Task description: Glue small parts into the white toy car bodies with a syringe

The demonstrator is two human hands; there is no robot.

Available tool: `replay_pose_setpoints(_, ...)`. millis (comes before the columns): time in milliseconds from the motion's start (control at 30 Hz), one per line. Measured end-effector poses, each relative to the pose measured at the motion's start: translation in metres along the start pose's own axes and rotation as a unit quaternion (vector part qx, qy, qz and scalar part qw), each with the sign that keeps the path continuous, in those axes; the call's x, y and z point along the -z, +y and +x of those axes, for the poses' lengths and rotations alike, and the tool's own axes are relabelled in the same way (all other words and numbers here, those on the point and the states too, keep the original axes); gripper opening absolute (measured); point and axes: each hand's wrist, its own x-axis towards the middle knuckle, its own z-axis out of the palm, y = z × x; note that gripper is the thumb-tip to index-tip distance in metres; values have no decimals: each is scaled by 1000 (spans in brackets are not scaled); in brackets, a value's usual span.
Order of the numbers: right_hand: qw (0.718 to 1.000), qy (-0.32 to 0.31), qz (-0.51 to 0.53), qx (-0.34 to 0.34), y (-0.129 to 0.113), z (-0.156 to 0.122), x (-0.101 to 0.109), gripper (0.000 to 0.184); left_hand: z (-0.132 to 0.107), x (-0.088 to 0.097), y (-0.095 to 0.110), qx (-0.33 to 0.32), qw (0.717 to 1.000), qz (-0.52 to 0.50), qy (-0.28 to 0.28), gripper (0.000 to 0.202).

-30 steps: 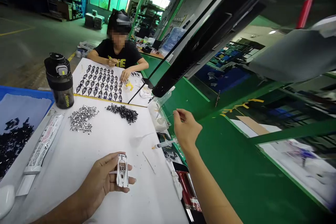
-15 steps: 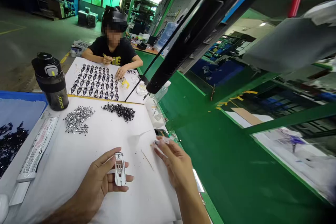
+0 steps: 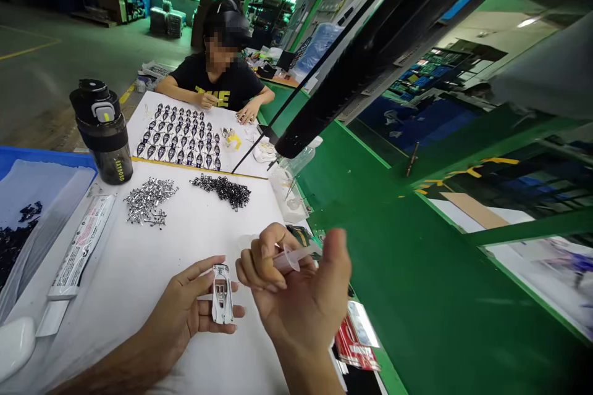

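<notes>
Our half-curled left hand (image 3: 181,297) holds a likely light toy car (image 3: 223,306), best gripped by its edges; our right hand (image 3: 300,299) curls round a syringe (image 3: 291,258).

Syringe (image 3: 288,258): front part hidden from me behind the curled fingers of the right hand (image 3: 299,302). Blue tray (image 3: 50,155) and smooth white object (image 3: 16,345): both cut off at left; black overhead fixture (image 3: 345,77): cut off at top. Tube (image 3: 86,247): small print unreadable; far-right purple item (image 3: 567,264): blurred; black pieces (image 3: 223,190): too small to tell singly.
</notes>
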Motion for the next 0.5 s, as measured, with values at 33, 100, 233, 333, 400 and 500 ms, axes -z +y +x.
replay_pose_setpoints(33, 1000, 5, 15, -3, 5, 2, 2, 54, 1, 1, -1, -1, 1000, -5, -4, 46)
replay_pose_setpoints(100, 998, 34, 46, 6, 16, 4, 9, 46, 3, 2, -2, -3, 1000, -14, -10, 45)
replay_pose_setpoints(233, 995, 72, 71, 12, 30, 1, 19, 41, 6, 3, -3, 4, 1000, -31, -2, 40)
replay_pose_setpoints(333, 994, 86, 68, 21, 35, 0, 18, 41, 7, 4, -2, 6, 999, -40, 9, 36)
replay_pose_setpoints(400, 994, 88, 62, 29, 37, 1, 16, 42, 8, 4, -2, 9, 999, -39, 14, 35)
replay_pose_setpoints(500, 994, 91, 57, 36, 40, 1, 14, 43, 8, 5, -1, 11, 999, -41, 13, 34)
